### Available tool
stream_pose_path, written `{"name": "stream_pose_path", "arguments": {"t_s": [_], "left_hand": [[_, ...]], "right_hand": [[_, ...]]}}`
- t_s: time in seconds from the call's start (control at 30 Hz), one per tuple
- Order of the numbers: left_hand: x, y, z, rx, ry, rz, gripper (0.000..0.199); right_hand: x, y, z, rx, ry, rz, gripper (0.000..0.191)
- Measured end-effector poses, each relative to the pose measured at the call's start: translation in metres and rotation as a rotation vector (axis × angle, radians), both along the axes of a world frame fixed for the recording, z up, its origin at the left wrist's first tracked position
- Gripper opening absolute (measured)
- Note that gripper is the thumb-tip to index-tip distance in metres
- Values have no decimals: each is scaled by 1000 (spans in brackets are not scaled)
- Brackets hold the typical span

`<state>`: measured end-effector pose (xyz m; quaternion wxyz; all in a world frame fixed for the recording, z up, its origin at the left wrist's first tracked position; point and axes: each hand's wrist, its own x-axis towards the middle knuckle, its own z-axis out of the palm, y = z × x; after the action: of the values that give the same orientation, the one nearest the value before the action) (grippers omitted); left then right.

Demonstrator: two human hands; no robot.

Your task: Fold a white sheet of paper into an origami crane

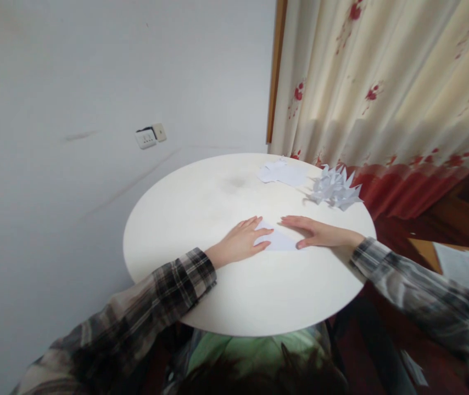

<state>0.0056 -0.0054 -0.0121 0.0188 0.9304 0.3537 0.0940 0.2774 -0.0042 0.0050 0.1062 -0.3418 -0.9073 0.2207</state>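
A sheet of white paper folded into a triangle (pixel 279 241) lies flat on the round white table (pixel 243 296), its long edge toward me. My left hand (pixel 243 240) rests on the paper's left part with its fingers spread, covering that corner. At the other end, my right hand (pixel 317 231) is open, thumb at the right corner of the paper and fingers stretched out on the table beyond it. Neither hand grips anything.
Folded paper cranes (pixel 335 187) stand in a cluster at the table's right back edge. Left of them lie flat pieces of white paper (pixel 278 171). A wall with a socket (pixel 146 139) is at left, a flowered curtain (pixel 366 82) behind. More papers (pixel 467 269) lie at far right.
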Motion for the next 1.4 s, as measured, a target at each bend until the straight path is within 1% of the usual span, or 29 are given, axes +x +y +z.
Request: {"name": "stream_pose_path", "arguments": {"t_s": [0.1,0.17,0.2,0.23,0.33,0.4,0.47,0.53,0.6,0.67,0.73,0.8,0.87,0.97,1.03,1.1,1.23,1.3,1.4], "left_hand": [[-1,1,2,-16,23,-9,45],[-2,1,5,-34,47,-16,52],[-2,1,8,-43,60,-19,57],[-2,1,11,-49,73,-21,63],[3,2,23,-52,125,-30,75],[12,4,33,-54,188,-43,75],[22,7,43,-64,256,-13,76],[30,8,49,-66,292,0,78],[32,9,52,-84,301,9,79],[28,9,53,-129,273,7,77],[21,11,53,-193,215,-7,74],[12,14,54,-254,159,-17,75],[6,16,54,-295,124,-19,79],[2,19,53,-319,102,-21,82],[2,19,52,-316,102,-33,80],[3,20,49,-298,106,-48,75],[6,24,38,-227,68,-65,58],[8,27,33,-197,38,-70,54],[9,29,30,-208,22,-80,51]], "right_hand": [[9,-3,3,-62,-45,-11,82],[13,-4,6,-94,-66,-4,89],[13,-4,8,-111,-59,2,89],[14,-4,10,-132,-34,5,84],[10,-4,15,-188,102,-31,56],[3,-1,14,-169,155,-84,54],[-6,8,9,-151,195,-127,56],[-17,22,4,-189,251,-162,60],[-28,38,-1,-231,324,-191,63],[-39,52,-4,-317,404,-228,60],[-49,62,-6,-422,497,-327,56],[-55,68,-8,-483,567,-399,53],[-59,70,-11,-480,636,-437,53],[-62,69,-15,-398,684,-452,52],[-63,68,-17,-351,728,-452,52],[-64,68,-18,-339,786,-453,53],[-66,69,-18,-394,869,-452,53],[-66,70,-18,-429,889,-456,55],[-64,69,-18,-451,907,-458,57]]}}
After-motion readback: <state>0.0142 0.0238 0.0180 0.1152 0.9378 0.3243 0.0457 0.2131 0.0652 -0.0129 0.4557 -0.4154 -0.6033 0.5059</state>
